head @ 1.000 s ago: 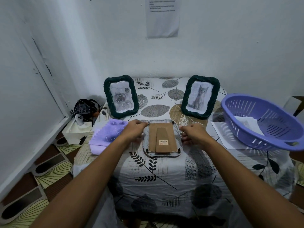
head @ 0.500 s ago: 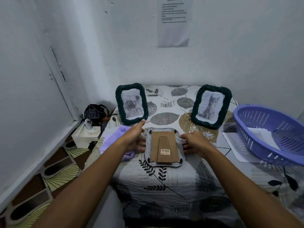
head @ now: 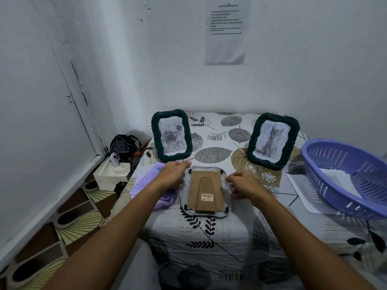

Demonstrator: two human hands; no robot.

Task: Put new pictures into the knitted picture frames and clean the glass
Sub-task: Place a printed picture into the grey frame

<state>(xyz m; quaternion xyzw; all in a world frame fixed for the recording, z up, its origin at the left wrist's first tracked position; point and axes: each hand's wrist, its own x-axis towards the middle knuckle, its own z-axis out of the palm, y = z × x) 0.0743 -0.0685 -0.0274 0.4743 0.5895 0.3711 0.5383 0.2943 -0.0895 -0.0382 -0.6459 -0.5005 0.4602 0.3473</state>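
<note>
Knitted picture frame (head: 206, 190) lies face-down at table centre | left hand (head: 170, 175) spread above purple cloth (head: 146, 183), right hand (head: 244, 185) loosely curled, empty | backing tabs should be released evenly.

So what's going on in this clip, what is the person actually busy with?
A person is working on a picture frame lying face down on the table, its brown backing and stand facing up. The left hand hovers at its left edge, over a purple cloth; the right hand sits at its right edge, fingers curled. Neither clearly grips it. Two green knitted frames, a rose picture and a cat picture, stand upright behind. A purple basket sits to the right.
</note>
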